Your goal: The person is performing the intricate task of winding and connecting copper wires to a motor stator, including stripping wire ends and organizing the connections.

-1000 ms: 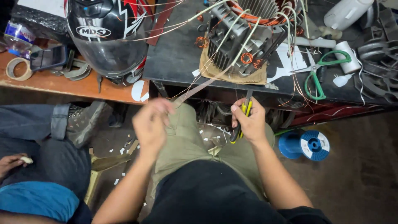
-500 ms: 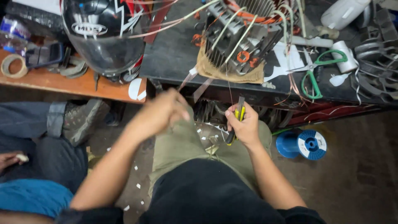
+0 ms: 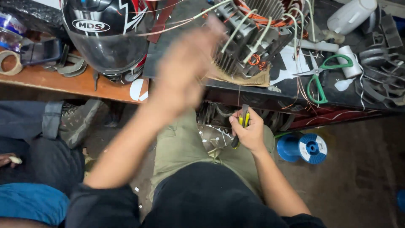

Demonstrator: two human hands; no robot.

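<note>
A cluttered workbench is seen from above, with a black top (image 3: 177, 50) on the right part and a bare orange-brown wooden shelf (image 3: 50, 82) on the left. A motor stator (image 3: 257, 33), with metal fins and copper windings, is set on a scrap of brown cloth (image 3: 249, 78) near the front edge of the black top. Pale sleeved wires are spread out from it. Green-handled scissors (image 3: 322, 76) are laid just to the right of it, among white paper cut-outs. A black helmet (image 3: 105, 36) with a clear visor is placed at the left, and a roll of tape (image 3: 10, 63) lies at the far left of the wooden shelf.

The left hand (image 3: 185, 71) is raised in front of the motor stator and is blurred, so it cannot be told whether it is open or closed. The right hand (image 3: 249, 133) is held lower, below the bench edge, and is closed around yellow-handled pliers (image 3: 241, 126). A thin wire is seen running up from the pliers towards the bench.

A dull concrete floor (image 3: 363, 177) is seen below, littered with white scraps. A blue wire spool (image 3: 306, 147) lies on it, just right of the person's knee. Another person's legs and a grey shoe (image 3: 78, 120) are seen at the left.
</note>
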